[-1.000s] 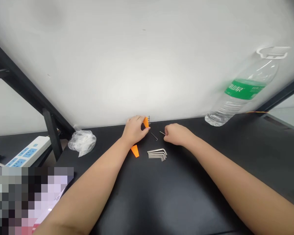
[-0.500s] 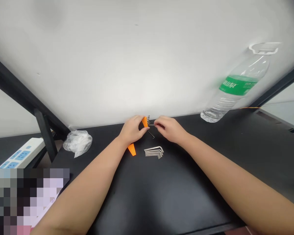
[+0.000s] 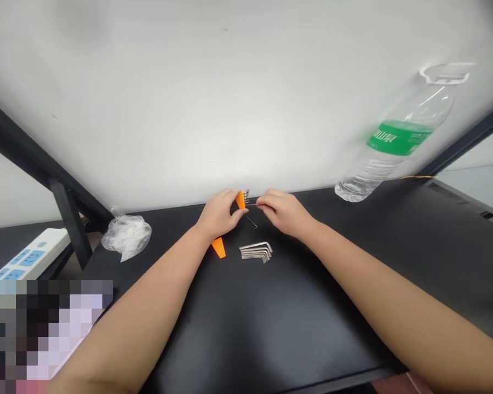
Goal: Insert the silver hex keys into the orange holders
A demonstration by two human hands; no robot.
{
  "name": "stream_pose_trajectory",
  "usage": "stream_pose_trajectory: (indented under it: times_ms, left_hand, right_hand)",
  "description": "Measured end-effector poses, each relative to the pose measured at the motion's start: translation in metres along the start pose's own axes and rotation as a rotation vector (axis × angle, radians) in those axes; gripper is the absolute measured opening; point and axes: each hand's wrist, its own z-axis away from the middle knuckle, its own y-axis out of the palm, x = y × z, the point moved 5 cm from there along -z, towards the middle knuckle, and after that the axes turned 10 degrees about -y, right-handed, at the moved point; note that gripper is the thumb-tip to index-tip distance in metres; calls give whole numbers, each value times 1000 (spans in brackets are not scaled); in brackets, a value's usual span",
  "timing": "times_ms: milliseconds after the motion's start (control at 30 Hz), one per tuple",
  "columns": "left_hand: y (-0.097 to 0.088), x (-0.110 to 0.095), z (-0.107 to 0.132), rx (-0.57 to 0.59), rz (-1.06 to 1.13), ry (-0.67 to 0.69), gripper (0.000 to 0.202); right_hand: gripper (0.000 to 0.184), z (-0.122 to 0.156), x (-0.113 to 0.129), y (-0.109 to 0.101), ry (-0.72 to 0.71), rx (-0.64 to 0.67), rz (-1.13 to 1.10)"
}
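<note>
1. In the head view, an orange holder [image 3: 240, 200] is gripped by the left hand [image 3: 221, 213], thumb and fingers being closed on it near the back edge of the black table [image 3: 246, 323].
2. Small metal tips [image 3: 247, 193] are seen protruding from the holder's right side.
3. A slim metal key [image 3: 251, 205] is pinched between the thumb and fingers of the right hand [image 3: 285, 212], its free end being pointed at the holder (whether contact is made cannot be told).
4. A second orange portion [image 3: 219, 248] is shown below the left hand; any join with the holder is hidden by that hand.
5. A thin bent key [image 3: 251, 222] is left lying between the hands, slightly nearer the camera.
6. Nearer still, a nested row of L-shaped keys [image 3: 255, 251] is laid out on the table.
7. A crumpled clear bag [image 3: 127, 235] is placed at the left, and a green-labelled bottle [image 3: 388, 142] is stood by the wall [image 3: 230, 98] at the right.
</note>
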Motion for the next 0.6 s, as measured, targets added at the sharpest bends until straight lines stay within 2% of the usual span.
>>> stream_pose_trajectory:
  times_ms: [400, 600]
  left_hand:
    - [-1, -2, 0, 17, -9, 8, 37]
    - [-2, -4, 0, 24, -8, 20, 33]
  right_hand:
    - [22, 0, 2, 0, -15, -14, 7]
    - [23, 1, 3, 0, -35, 20, 43]
